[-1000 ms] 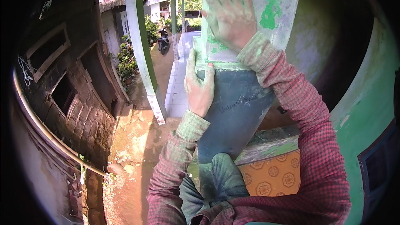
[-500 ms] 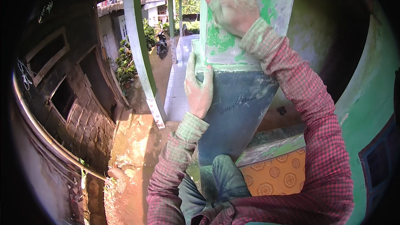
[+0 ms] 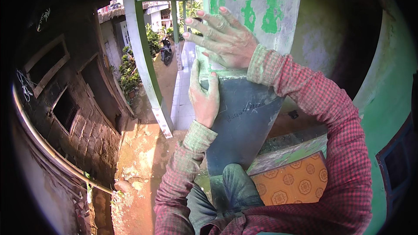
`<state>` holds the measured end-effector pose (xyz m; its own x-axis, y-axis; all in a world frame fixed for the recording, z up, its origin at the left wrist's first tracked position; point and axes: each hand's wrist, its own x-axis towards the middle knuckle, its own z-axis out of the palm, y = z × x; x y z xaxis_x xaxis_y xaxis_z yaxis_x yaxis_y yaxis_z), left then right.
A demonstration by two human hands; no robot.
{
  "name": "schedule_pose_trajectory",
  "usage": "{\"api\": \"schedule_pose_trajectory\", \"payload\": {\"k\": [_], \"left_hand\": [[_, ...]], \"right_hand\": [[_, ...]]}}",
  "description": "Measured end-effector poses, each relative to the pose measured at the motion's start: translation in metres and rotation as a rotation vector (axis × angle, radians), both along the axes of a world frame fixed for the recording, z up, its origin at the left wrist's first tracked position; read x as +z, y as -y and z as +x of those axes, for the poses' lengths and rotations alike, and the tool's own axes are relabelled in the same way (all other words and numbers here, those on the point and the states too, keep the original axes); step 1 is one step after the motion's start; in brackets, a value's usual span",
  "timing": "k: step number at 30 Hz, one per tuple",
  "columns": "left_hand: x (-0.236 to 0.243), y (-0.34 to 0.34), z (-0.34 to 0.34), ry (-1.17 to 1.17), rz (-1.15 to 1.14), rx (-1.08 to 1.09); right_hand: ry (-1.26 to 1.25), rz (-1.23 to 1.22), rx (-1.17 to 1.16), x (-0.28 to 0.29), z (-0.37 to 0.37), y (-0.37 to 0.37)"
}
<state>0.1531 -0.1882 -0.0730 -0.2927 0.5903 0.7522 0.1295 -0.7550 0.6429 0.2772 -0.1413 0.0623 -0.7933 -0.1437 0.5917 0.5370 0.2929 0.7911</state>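
Observation:
In front of me stands a square pillar. Its upper part has patchy green paint over a pale, chalky surface. Below a narrow ledge, the pillar's dark blue-grey base carries some handwriting. My left hand rests on the base's left corner, just under the ledge, thumb and fingers apart. Above it, my right hand lies across the lower pale part, fingers spread and reaching past the pillar's left edge. Its palm is hidden, so I cannot see anything under it. Pale dust coats both hands and cuffs.
A patterned orange floor lies beyond a low ledge at right. At left, a slimmer post stands before a white-tiled walkway. A motorbike is parked farther off. A weathered wooden wall and a bamboo pole run along the far left.
My right hand has swept down and left across the pillar, from the upper patchy paint to just above the ledge. My left hand stays at the corner. The view has shifted slightly.

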Motion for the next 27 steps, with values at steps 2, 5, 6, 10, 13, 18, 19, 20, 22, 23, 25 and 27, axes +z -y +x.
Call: {"api": "schedule_pose_trajectory", "payload": {"k": [2,5,6,10,13,18,19,20,22,23,25,27], "left_hand": [[0.001,0.004,-0.003,-0.022,-0.007,0.024],[0.003,0.003,0.0,-0.024,0.001,0.011],[0.003,0.004,0.0,-0.03,0.004,0.022],[0.002,0.007,-0.001,-0.033,0.005,0.062],[0.003,0.005,0.004,-0.01,0.003,0.041],[0.0,0.005,0.001,-0.022,-0.006,0.049],[0.002,0.003,0.0,-0.029,-0.005,0.052],[0.002,0.004,-0.002,-0.028,-0.002,0.048],[0.003,0.004,-0.001,-0.021,0.001,0.032],[0.003,0.004,0.001,-0.023,0.008,0.037],[0.002,0.004,-0.001,-0.036,0.02,0.058],[0.001,0.004,0.0,-0.021,0.005,0.046]], "right_hand": [[-0.221,-0.029,-0.018,0.054,-0.002,-0.001],[-0.263,-0.141,-0.101,0.071,-0.002,0.018],[-0.189,-0.135,-0.115,0.045,-0.004,0.017],[-0.097,-0.122,-0.082,0.022,-0.002,0.006],[-0.317,-0.111,-0.16,0.07,-0.005,0.013],[-0.055,-0.133,-0.044,0.012,-0.009,-0.001],[-0.015,-0.174,-0.013,0.014,-0.009,-0.003],[-0.133,-0.077,-0.172,0.044,-0.012,0.014],[-0.211,-0.008,-0.237,0.051,-0.018,0.019],[-0.247,0.026,-0.273,0.053,-0.02,0.02],[-0.177,-0.012,-0.214,0.036,-0.018,0.015],[0.048,-0.133,-0.026,-0.003,-0.012,-0.001]]}}
